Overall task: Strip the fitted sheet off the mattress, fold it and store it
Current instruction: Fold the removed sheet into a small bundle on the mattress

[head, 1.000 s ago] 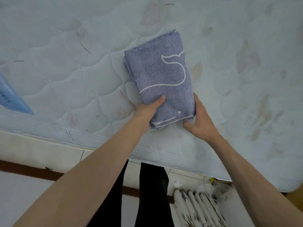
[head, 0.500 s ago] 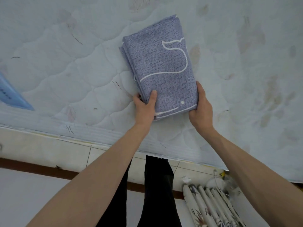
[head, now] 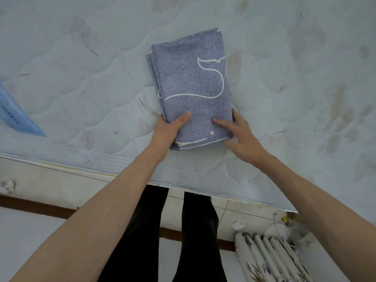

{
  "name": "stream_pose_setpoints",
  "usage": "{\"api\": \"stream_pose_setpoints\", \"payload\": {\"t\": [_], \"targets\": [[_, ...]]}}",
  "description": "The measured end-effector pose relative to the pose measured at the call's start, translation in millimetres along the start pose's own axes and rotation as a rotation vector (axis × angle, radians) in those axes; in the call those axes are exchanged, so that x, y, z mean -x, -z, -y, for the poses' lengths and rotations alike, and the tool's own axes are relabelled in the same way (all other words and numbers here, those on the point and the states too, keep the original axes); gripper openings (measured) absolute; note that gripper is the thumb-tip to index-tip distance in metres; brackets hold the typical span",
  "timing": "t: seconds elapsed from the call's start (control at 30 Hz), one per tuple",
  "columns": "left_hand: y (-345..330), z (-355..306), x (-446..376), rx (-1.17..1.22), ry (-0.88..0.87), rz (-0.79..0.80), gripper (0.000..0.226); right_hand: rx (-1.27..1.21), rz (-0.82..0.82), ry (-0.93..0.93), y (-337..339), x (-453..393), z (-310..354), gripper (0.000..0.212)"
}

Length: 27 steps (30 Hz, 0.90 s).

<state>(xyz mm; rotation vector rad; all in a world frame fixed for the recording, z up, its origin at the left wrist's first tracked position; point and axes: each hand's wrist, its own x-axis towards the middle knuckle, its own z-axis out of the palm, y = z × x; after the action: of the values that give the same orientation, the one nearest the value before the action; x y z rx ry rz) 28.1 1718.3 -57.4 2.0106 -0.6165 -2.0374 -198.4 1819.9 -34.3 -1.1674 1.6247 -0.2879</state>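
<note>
The fitted sheet (head: 191,84), blue-grey with a white whale outline, lies folded into a thick rectangle on the bare quilted mattress (head: 81,78). My left hand (head: 168,130) grips its near left corner, thumb on top and fingers under the layers. My right hand (head: 240,135) rests at the near right corner with spread fingers lying on the top and the edge; whether it grips is unclear.
A light blue label (head: 14,115) sits on the mattress at the far left. The mattress front edge (head: 122,171) runs across below my hands. On the tiled floor lie a folded floral umbrella-like bundle (head: 270,259), a white cord and crumpled paper (head: 8,186).
My right hand has shifted from clasping the sheet's right side to lying with spread fingers on its top. The left hand keeps its grip on the near left corner.
</note>
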Motion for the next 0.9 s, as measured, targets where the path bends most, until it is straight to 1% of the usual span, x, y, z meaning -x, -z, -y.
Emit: {"api": "stream_pose_setpoints", "payload": {"t": [0.07,0.1,0.13,0.17,0.23,0.27,0.33,0.37,0.43,0.5,0.53,0.6,0.67,0.8,0.83,0.9], "targets": [[-3,-13,-7,-0.015,-0.072,-0.115,0.095,-0.396,-0.120,-0.167,3,-10,11,0.051],[-3,-22,-13,-0.007,-0.097,-0.152,0.091,-0.482,-0.182,-0.259,7,-19,17,0.043],[-4,-31,-18,0.011,-0.109,-0.161,0.088,-0.534,-0.214,-0.331,10,-30,22,0.042],[-6,-41,-22,0.032,-0.112,-0.146,0.086,-0.516,-0.216,-0.369,13,-41,25,0.048],[-5,-54,-28,0.067,-0.105,-0.070,0.082,-0.469,-0.228,-0.409,15,-60,34,0.064],[-4,-57,-30,0.100,-0.089,-0.009,0.077,-0.486,-0.243,-0.434,14,-68,37,0.069],[3,-58,-25,0.173,-0.008,0.124,0.064,-0.611,-0.211,-0.501,10,-78,43,0.082],[7,-57,-22,0.195,0.025,0.193,0.058,-0.685,-0.172,-0.524,8,-77,46,0.086],[16,-56,-14,0.197,0.032,0.262,0.050,-0.773,-0.132,-0.586,1,-67,50,0.083],[32,-55,22,0.164,0.021,0.268,0.044,-0.753,-0.148,-0.600,-1,-32,71,0.077],[30,-49,29,0.121,0.035,0.285,0.043,-0.735,-0.170,-0.625,-6,-21,68,0.074],[35,-38,62,0.060,0.028,0.267,0.050,-0.627,-0.176,-0.629,-12,16,77,0.066],[47,-33,125,0.080,0.001,0.224,0.058,-0.544,-0.135,-0.633,-8,68,114,0.060],[88,-38,263,0.162,-0.117,0.166,0.063,-0.320,0.003,-0.631,3,157,186,0.058],[105,-41,293,0.190,-0.155,0.127,0.063,-0.271,0.039,-0.648,3,176,200,0.055],[144,-48,342,0.274,-0.246,0.023,0.060,-0.137,0.125,-0.678,0,203,224,0.042]]}}
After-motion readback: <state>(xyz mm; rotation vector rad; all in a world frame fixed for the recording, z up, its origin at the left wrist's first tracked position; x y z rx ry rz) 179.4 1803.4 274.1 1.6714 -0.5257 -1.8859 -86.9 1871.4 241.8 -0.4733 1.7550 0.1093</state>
